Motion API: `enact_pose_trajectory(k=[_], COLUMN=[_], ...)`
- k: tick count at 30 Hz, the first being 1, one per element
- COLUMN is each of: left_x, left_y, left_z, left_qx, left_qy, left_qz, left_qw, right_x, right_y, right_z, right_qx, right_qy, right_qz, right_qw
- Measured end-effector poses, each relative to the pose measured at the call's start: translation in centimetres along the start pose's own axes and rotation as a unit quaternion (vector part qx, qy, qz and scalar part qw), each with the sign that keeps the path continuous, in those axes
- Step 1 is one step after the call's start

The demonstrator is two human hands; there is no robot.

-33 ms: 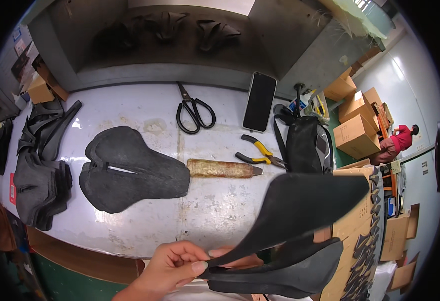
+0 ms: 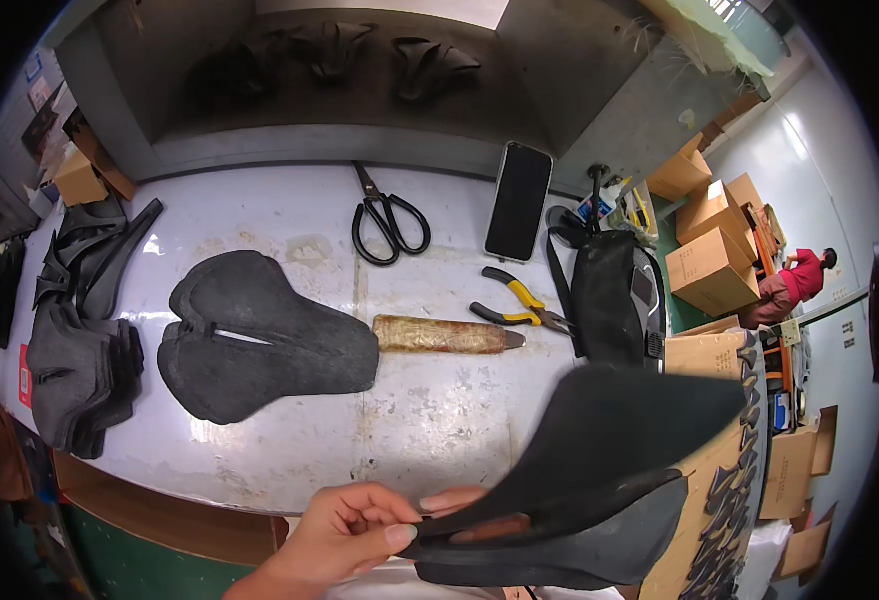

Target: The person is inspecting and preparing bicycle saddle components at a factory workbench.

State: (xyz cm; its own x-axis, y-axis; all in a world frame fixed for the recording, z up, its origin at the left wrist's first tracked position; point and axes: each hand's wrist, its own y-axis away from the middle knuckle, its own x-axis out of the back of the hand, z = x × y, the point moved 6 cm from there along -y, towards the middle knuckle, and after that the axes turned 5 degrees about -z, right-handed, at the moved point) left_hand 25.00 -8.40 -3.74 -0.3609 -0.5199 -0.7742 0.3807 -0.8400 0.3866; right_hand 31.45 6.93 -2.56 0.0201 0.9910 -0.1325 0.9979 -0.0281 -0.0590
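Near the table's front edge, my left hand [image 2: 344, 535] pinches the narrow end of a thin black saddle-shaped sheet [image 2: 599, 440] between thumb and fingers. The sheet's wide end is raised, reaching out to the right, and skin shows through its slot. Beneath it lies a black bicycle saddle [image 2: 599, 550], its nose by my left fingertips. My right hand [image 2: 451, 499] is mostly hidden behind the sheet, its fingers closed against the black pieces; its exact hold is covered. Beyond, another black saddle cover [image 2: 309, 350] lies flat on the table, touching a tape-wrapped tool handle [image 2: 439, 335].
Scissors [image 2: 387, 225], a phone [image 2: 519, 203], yellow-black pliers [image 2: 524, 305] and a black pouch [image 2: 609, 295] lie on the white table [image 2: 299, 460]. Stacked black covers [image 2: 84, 385] stand left. A grey metal box [image 2: 289, 150] spans the back. Cartons [image 2: 714, 265] and a person [image 2: 804, 280] are far right.
The raised wide end of the black sheet has dropped toward the saddle and turned slightly, so its slot shows more. My left hand keeps its pinch in nearly the same place.
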Motion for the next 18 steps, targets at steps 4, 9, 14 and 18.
enact_pose_trajectory(k=[4, 9, 14, 18], left_x=[0.3, -0.4, -0.5, -0.6], left_y=[0.5, 0.3, 0.7, 1.1], left_z=[-0.3, -0.3, -0.1, 0.3], left_qx=[0.013, 0.032, 0.02, -0.023], left_qy=[-0.051, -0.064, -0.113, -0.164], left_qz=[-0.002, -0.022, -0.015, 0.016], left_qw=[0.999, 0.997, 0.993, 0.986], right_x=[0.2, 0.0, -0.1, -0.7], right_y=[-0.1, 0.4, 0.7, 0.9], right_z=[0.8, -0.3, -0.9, -0.9], right_qx=[0.331, 0.356, 0.307, 0.283], right_qy=[0.107, 0.163, 0.185, 0.208], right_qz=[-0.08, -0.103, -0.1, -0.03], right_qw=[0.934, 0.914, 0.928, 0.936])
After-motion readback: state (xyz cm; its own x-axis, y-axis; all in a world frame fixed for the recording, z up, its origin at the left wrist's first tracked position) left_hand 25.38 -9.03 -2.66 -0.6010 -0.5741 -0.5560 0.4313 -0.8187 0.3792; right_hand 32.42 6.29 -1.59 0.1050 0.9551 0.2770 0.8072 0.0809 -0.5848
